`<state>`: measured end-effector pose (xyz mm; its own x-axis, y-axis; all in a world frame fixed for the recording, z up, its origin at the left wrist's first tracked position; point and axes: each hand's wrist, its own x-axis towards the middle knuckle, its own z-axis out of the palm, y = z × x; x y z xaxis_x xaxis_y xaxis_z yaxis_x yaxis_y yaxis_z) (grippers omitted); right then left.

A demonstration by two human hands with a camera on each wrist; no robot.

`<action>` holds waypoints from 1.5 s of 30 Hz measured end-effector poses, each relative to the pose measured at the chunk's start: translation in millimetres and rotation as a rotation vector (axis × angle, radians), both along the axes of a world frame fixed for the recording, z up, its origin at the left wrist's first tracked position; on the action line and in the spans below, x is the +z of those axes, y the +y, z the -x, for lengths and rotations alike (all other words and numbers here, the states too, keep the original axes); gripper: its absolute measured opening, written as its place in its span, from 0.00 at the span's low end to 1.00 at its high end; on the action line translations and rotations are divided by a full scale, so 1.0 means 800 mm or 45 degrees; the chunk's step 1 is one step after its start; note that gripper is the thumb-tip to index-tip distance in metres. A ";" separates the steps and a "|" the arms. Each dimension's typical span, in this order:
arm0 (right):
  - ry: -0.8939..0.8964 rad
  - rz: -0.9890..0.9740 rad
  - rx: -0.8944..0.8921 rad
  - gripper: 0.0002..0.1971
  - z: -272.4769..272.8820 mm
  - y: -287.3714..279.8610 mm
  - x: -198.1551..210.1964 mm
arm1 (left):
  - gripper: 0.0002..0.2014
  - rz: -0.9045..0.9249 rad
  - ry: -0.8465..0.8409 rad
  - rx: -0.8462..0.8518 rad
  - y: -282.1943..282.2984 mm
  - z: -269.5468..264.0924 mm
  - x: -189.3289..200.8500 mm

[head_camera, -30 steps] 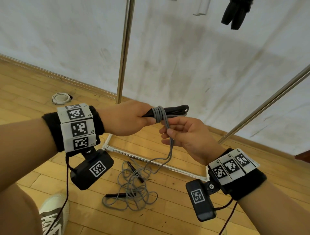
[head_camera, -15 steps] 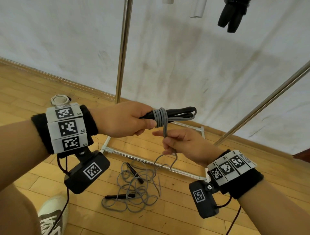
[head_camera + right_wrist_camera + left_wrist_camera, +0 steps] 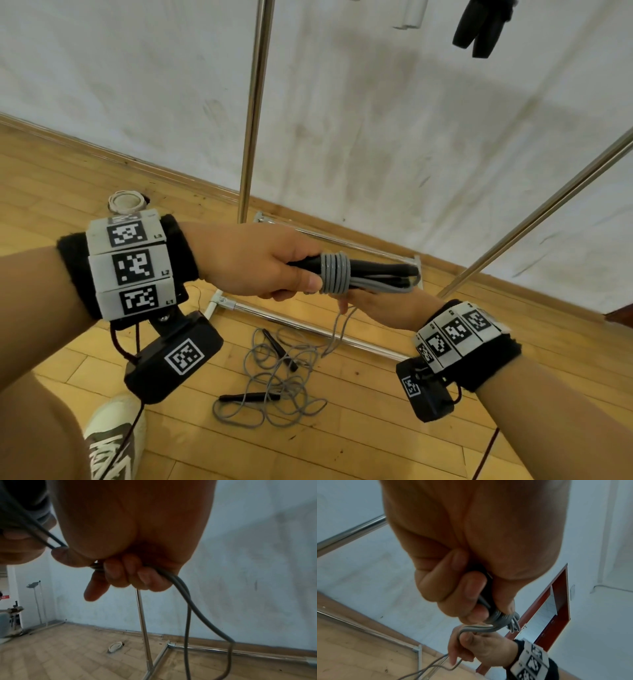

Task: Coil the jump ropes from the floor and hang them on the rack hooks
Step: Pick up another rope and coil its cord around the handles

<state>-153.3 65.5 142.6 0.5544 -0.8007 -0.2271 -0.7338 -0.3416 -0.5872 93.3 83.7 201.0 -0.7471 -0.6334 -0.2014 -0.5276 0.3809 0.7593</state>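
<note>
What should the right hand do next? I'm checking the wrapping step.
Probably carry the loose cord once more around the handles: the left hand grips the bundle, the right hand holds the slack below it, and cord hangs free.

- Head view: even, soft daylight, sharp, with straight poles bowed by wide-angle distortion near the edges.
- Wrist views: dimmer, bluish cast on the wall; the near palms loom blurred and underexposed, and the backgrounds are soft.
</note>
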 end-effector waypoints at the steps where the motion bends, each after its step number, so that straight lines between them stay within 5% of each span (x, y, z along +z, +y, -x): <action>1: 0.024 -0.068 -0.019 0.12 0.003 -0.002 0.001 | 0.06 -0.012 -0.032 -0.014 0.001 0.000 -0.002; 4: 0.059 -0.079 0.072 0.06 0.000 -0.011 0.006 | 0.08 -0.044 -0.140 -0.053 0.003 0.005 -0.010; 10: 0.117 -0.057 0.059 0.16 -0.002 -0.026 0.023 | 0.09 0.055 -0.441 -0.087 -0.006 0.010 -0.030; 15: -0.144 -0.203 -0.158 0.25 -0.017 -0.022 0.030 | 0.09 0.182 -0.581 -0.061 -0.012 0.018 -0.044; 20: -0.244 -0.180 -0.275 0.16 -0.026 -0.014 0.038 | 0.09 0.272 -0.628 0.036 -0.020 0.015 -0.046; 26: -0.421 -0.365 -0.213 0.07 -0.019 -0.002 0.048 | 0.09 0.387 -0.538 0.221 -0.029 0.009 -0.040; 32: -0.543 -0.220 -0.260 0.05 -0.013 0.008 0.043 | 0.11 0.405 -0.254 0.332 -0.030 0.008 -0.034; 37: -0.433 -0.071 -0.175 0.13 -0.010 0.015 0.031 | 0.10 0.350 0.030 0.290 -0.025 0.003 -0.022; 45: -0.534 -0.055 -0.050 0.19 0.003 0.018 0.022 | 0.17 0.191 0.137 0.200 -0.008 0.010 -0.009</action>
<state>-155.8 80.1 160.2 0.5753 -0.8177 -0.0218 -0.4401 -0.2869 -0.8509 85.0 77.5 193.8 -0.6494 -0.7602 -0.0206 -0.5081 0.4136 0.7555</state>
